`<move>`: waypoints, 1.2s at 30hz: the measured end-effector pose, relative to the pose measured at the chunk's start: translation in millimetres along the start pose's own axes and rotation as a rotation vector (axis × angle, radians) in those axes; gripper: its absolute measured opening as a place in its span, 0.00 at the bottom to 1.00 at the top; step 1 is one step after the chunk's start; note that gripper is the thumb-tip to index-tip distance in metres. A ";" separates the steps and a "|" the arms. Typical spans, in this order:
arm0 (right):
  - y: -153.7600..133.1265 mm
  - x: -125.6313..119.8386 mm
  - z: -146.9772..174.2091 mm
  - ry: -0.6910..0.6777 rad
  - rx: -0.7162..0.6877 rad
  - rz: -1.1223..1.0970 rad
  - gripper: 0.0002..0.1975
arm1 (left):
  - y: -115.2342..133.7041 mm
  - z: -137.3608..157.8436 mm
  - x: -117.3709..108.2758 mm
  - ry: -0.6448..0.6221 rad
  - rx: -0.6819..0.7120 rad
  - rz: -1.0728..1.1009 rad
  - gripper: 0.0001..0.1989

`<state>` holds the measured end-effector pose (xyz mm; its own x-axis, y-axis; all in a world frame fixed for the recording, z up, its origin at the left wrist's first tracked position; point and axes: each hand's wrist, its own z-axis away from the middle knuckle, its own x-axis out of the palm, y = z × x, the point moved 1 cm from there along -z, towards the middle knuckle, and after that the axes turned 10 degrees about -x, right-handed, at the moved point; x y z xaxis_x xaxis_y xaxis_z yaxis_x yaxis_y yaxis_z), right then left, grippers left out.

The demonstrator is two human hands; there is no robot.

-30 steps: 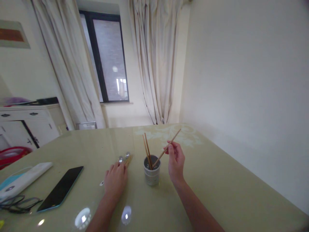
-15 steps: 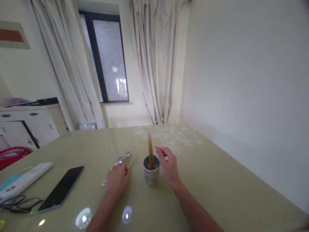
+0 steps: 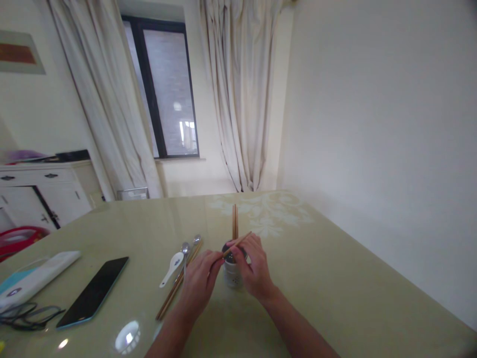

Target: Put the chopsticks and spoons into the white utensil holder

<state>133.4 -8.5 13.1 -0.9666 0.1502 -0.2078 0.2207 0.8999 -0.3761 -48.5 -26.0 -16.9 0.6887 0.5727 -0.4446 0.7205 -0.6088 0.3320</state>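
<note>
A wooden chopstick [image 3: 236,245] slants between my two hands above a holder. My left hand [image 3: 200,278] pinches its lower end, and my right hand [image 3: 254,263] grips it farther up. Below them, the grey metal utensil holder [image 3: 232,278] stands upright with holes in its side, its rim partly hidden by my fingers. More chopsticks [image 3: 235,221] stick up out of it. To the left of my left hand, a pair of chopsticks [image 3: 169,301] lies on the table beside a white spoon [image 3: 172,269] and two metal spoons [image 3: 185,247], [image 3: 197,239].
On the left of the glossy table [image 3: 335,278] lie a dark phone [image 3: 93,292], eyeglasses [image 3: 32,315] and a long white device [image 3: 48,278]. A wall [image 3: 391,149] borders the right side. Past the table are curtains [image 3: 242,99] and a white cabinet [image 3: 55,194].
My left hand has lifted from the spoons and chopsticks and moved right with a chopstick. My right hand has come left over the holder and closed on that chopstick.
</note>
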 end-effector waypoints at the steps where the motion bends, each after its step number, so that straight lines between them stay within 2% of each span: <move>1: 1.4 -1.2 -1.0 0.069 0.063 -0.051 0.14 | -2.3 -0.4 -0.1 -0.016 -0.015 -0.030 0.11; 3: 8.0 -6.9 -4.2 0.277 0.204 -0.134 0.16 | -12.7 -1.2 -0.9 -0.057 -0.117 -0.139 0.15; 6: 23.1 -21.4 -10.6 0.574 0.314 -0.184 0.15 | -33.9 -0.2 -3.2 -0.181 -0.386 -0.438 0.17; 9: 34.7 -33.5 -15.7 0.664 0.320 -0.138 0.16 | -47.0 3.9 -6.8 -0.398 -0.578 -0.750 0.15; 11: 38.0 -35.1 -16.5 0.626 0.328 -0.101 0.17 | -49.0 6.0 -9.6 -0.494 -0.634 -0.857 0.15; 13: 38.8 -31.0 -15.0 0.534 0.350 -0.108 0.18 | -48.2 6.5 -12.2 -0.542 -0.665 -0.893 0.16; 17: 41.0 -16.0 -7.9 0.267 0.412 -0.113 0.19 | -47.1 5.6 -15.0 -0.575 -0.703 -0.905 0.17; 19: 43.9 -11.1 -4.5 0.186 0.427 -0.062 0.20 | -47.9 5.8 -15.3 -0.581 -0.717 -0.909 0.17; 24: 51.4 -10.4 -1.3 0.137 0.412 0.010 0.21 | -47.9 5.4 -13.2 -0.595 -0.711 -0.851 0.17; 31: 50.2 -13.3 -2.7 0.098 0.395 0.014 0.19 | -44.6 -5.8 -13.2 -0.432 -0.754 -0.582 0.17; 36: 47.4 -12.5 -2.9 0.041 0.383 -0.002 0.18 | -51.2 -5.1 -13.6 -0.448 -0.829 -0.443 0.15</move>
<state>155.5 33.4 0.5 -0.9697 0.1719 -0.1737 0.2444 0.6835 -0.6878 -94.3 0.2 -23.6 0.3778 0.2937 -0.8780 0.8478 0.2713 0.4556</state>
